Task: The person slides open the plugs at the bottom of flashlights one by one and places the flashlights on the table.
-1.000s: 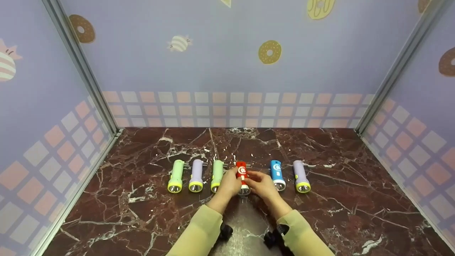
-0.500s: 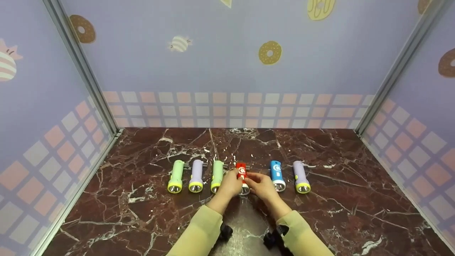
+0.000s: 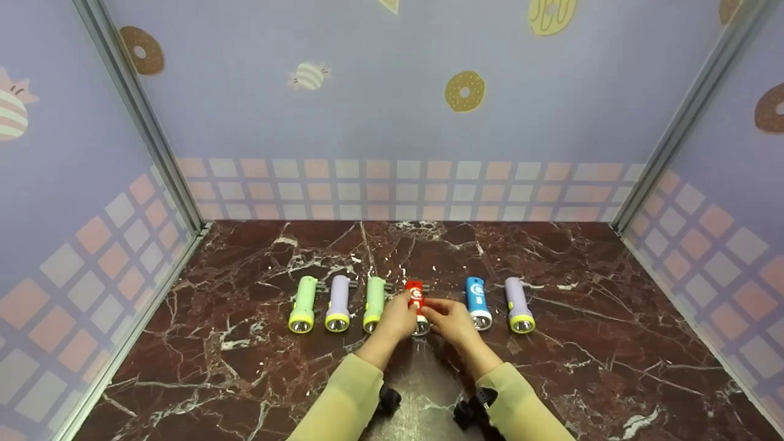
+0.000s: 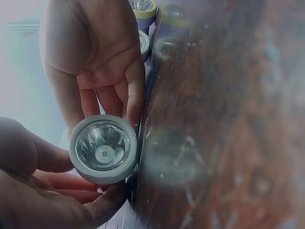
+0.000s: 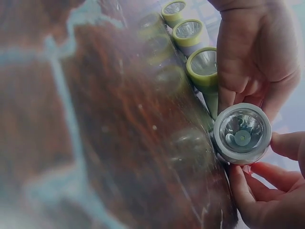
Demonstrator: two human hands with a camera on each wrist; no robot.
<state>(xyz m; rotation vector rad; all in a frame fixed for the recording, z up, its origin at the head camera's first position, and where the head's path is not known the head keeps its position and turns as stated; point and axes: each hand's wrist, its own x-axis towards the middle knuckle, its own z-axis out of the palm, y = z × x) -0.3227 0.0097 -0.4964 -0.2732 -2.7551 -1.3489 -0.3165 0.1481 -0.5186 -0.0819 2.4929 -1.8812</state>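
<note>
A red flashlight point(image 3: 416, 295) with a white head lies in the row on the table, its lens toward the person. Against its left side the left hand point(image 3: 399, 315) holds it with thumb and fingers. From the other side, the right hand point(image 3: 452, 320) pinches the body with thumb and fingertips. Both wrist views show the round lens point(image 4: 103, 149) facing the camera, apparently unlit, between the two hands. Most of the red body is hidden there behind the head. A green flashlight point(image 3: 375, 291) is close beside the left hand; a blue flashlight point(image 3: 476, 294) stands right of the right hand.
Farther left lie a purple flashlight point(image 3: 339, 294) and another green flashlight point(image 3: 305, 296). At the right end is a second purple flashlight point(image 3: 517, 297). The dark red marbled tabletop point(image 3: 245, 380) is bounded by patterned panels point(image 3: 392, 122) at the back and sides.
Over the past second the red flashlight's far end has shifted very slightly toward the person. Both hands stay nearly in place on it, and the other flashlights lie as before.
</note>
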